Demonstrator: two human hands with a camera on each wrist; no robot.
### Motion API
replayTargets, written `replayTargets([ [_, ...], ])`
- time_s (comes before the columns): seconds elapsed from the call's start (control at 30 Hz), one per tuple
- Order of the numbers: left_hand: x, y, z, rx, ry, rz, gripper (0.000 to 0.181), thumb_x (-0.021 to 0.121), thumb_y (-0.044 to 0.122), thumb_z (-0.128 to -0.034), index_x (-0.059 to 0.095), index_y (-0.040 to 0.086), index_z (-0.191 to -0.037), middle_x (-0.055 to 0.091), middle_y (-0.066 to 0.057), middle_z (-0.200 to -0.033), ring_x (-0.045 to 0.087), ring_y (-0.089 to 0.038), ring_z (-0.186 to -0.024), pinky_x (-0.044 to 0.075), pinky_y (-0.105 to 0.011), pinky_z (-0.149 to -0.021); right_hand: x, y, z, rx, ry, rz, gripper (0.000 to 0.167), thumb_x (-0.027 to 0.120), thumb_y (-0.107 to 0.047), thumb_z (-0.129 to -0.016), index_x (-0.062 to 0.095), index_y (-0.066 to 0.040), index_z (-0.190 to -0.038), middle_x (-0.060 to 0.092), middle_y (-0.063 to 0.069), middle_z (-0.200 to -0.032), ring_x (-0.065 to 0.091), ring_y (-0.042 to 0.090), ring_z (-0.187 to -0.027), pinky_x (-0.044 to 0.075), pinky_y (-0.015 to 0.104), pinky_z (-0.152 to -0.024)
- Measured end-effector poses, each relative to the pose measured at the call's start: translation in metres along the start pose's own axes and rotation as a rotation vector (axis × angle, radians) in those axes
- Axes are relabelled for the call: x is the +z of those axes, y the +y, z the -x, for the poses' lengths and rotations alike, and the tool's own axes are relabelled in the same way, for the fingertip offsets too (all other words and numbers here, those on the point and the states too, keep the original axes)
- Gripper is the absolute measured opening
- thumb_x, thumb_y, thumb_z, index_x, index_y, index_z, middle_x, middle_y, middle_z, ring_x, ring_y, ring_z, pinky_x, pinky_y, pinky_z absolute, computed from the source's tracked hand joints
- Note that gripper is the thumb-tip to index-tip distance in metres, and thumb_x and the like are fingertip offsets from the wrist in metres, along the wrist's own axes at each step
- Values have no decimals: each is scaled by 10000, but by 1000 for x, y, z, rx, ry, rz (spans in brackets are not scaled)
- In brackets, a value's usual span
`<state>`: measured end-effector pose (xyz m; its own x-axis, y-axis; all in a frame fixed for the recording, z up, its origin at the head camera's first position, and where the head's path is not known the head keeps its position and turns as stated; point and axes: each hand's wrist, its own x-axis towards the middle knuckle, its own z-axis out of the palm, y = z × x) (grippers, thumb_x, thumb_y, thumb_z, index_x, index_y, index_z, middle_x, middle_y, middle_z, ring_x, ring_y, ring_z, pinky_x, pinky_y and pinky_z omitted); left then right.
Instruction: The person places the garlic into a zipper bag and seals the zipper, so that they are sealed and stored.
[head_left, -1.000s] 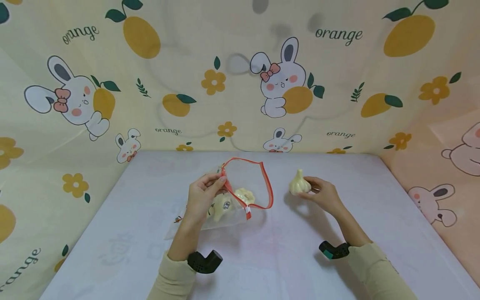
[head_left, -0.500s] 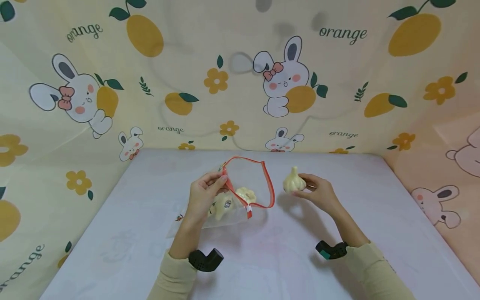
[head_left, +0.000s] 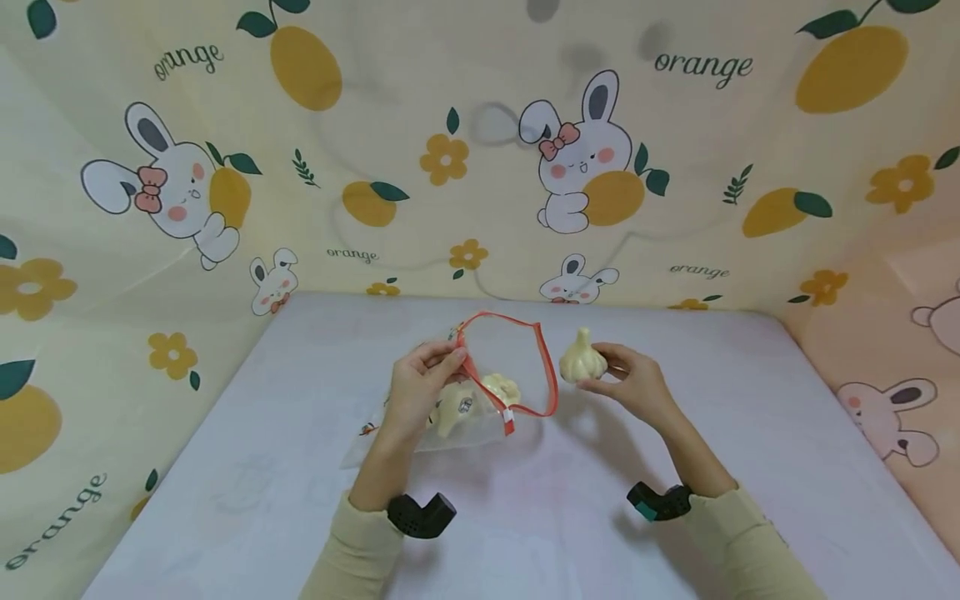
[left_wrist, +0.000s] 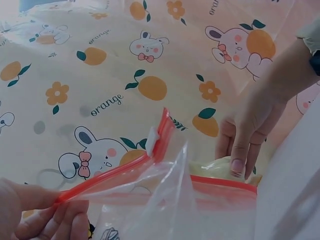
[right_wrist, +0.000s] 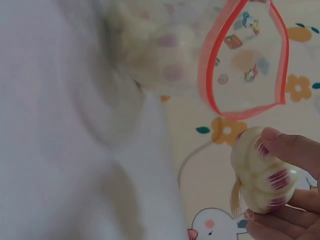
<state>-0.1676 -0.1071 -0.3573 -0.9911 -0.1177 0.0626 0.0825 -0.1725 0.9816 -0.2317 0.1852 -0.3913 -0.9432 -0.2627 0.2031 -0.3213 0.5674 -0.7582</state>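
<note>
My left hand (head_left: 422, 385) pinches the red rim of a clear zip bag (head_left: 480, 435), whose mouth gapes toward the right. Pale garlic bulbs (head_left: 501, 388) lie inside it, partly covered by the printed plastic and my left hand. Just right of the bag's mouth, my right hand (head_left: 633, 383) holds a garlic bulb (head_left: 582, 358) above the table, stem up. Purple streaks mark this bulb (right_wrist: 265, 170) in the right wrist view, with thumb and fingers on it. A white slider (left_wrist: 152, 142) sits on the red zip in the left wrist view.
A white-covered table (head_left: 555, 517) lies under both hands. Behind it rises a cloth backdrop (head_left: 405, 108) printed with rabbits and oranges, and it continues along both sides. Each wrist wears a black camera, such as the left one (head_left: 422, 517).
My right hand has carried the garlic bulb leftward and slightly up, closer to the bag's mouth. My left hand keeps its pinch on the rim. The head view has shifted slightly.
</note>
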Motion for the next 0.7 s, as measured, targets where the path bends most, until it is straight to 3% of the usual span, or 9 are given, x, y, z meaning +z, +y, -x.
replayTargets([
  [0.7,1,1,0,11,4,-1,231,590,4,-926,592,-141,-1106,672,116,-739,640,-38,-656,570,-154,-653,-4,-23,5,-16,64,-74,598,814,-66,-745,566,30,-1280,579,226,-1281,595,383,-1173,502,406,-990],
])
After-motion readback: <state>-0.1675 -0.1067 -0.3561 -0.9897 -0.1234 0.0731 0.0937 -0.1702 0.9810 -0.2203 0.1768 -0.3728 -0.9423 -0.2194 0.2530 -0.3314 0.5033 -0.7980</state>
